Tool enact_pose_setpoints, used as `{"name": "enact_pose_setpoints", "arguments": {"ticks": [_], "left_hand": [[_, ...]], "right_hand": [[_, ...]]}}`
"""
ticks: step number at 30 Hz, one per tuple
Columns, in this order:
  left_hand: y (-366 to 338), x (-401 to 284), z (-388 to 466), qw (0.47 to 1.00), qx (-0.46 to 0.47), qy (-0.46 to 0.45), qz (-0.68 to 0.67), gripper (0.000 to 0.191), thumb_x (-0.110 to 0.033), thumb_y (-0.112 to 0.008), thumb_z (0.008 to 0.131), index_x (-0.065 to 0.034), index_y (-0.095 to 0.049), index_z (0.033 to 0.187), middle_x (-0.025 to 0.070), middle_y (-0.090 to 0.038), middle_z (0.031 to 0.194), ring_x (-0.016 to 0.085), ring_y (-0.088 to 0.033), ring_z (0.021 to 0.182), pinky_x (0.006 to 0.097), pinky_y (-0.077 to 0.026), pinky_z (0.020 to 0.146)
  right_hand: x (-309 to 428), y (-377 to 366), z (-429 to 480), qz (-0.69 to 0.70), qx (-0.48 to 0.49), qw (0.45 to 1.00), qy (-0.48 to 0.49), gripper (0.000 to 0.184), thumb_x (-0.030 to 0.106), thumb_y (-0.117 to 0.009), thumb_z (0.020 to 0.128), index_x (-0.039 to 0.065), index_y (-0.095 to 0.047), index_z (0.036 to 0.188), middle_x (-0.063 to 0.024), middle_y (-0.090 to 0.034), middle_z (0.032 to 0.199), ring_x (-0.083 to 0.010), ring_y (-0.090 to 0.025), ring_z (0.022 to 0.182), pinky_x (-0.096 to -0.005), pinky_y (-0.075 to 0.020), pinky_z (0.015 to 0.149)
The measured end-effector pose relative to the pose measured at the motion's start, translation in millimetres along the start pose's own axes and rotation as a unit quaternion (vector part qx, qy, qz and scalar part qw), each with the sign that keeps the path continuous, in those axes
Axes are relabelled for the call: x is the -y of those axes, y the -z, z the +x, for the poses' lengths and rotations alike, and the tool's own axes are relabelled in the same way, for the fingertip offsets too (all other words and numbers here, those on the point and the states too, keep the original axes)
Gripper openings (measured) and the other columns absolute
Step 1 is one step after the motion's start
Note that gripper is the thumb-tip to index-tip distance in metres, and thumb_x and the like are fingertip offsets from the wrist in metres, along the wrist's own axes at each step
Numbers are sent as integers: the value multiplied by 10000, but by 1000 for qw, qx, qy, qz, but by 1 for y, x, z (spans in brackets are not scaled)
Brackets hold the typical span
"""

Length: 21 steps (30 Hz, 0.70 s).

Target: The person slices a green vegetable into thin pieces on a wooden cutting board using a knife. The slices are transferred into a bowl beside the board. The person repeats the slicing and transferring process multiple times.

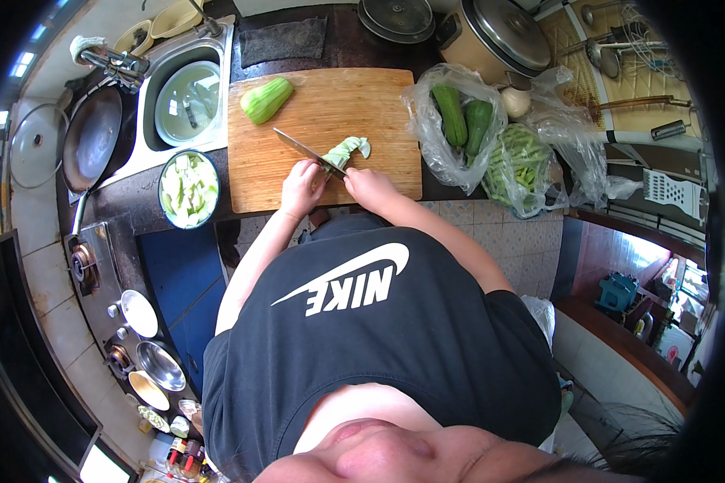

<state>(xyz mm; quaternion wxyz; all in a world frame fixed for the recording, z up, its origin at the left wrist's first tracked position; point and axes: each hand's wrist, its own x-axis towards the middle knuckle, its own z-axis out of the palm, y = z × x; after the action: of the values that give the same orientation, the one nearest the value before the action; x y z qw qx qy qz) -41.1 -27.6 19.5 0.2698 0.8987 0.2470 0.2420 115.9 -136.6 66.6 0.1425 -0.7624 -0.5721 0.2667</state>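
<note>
My right hand (368,188) grips a kitchen knife (302,148) by its handle end, with the blade slanting up and left across the wooden cutting board (362,96). My left hand (302,188) is at the board's near edge with its fingers bent against a piece of pale green gourd, mostly hidden by the fingers and blade. Thin overlapping gourd slices (345,151) lie just beyond the blade. A larger light green gourd piece (267,100), possibly chayote, rests at the board's far left. Left of the board, a bowl (218,199) holds cut pale green pieces (188,186).
Right of the board are a plastic bag (422,115) with dark green gourds (450,115) and a bag of green beans (519,160). A sink (225,66) with a water-filled basin (187,102) and a wok (93,139) are left. A large lidded pot (477,48) stands behind.
</note>
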Motion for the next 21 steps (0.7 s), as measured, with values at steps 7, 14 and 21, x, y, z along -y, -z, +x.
{"name": "enact_pose_setpoints", "arguments": {"ticks": [7,14,21], "left_hand": [[0,-1,-1,1000,-19,-2,-8,184,-123,-694,747,-65,-585,883,101,-602,973,300,-582,937,377,-504,783],[-1,1,-2,1000,-13,3,-9,179,-127,-694,753,-60,-593,884,102,-603,975,300,-586,939,378,-503,784],[0,-2,-2,1000,-18,7,-13,157,-93,-684,750,-46,-603,876,123,-604,963,313,-585,945,382,-491,806]], "right_hand": [[-12,-19,7,20,-7,1000,-14,256,281,-477,922,45,-565,876,-205,-638,718,-404,-627,699,-505,-496,624],[-7,10,-14,35,-10,999,-36,260,287,-475,926,46,-559,877,-213,-631,720,-417,-614,695,-511,-478,624],[9,32,-27,27,-31,999,-11,238,258,-476,924,50,-545,831,-193,-627,673,-386,-628,657,-500,-487,592]]}}
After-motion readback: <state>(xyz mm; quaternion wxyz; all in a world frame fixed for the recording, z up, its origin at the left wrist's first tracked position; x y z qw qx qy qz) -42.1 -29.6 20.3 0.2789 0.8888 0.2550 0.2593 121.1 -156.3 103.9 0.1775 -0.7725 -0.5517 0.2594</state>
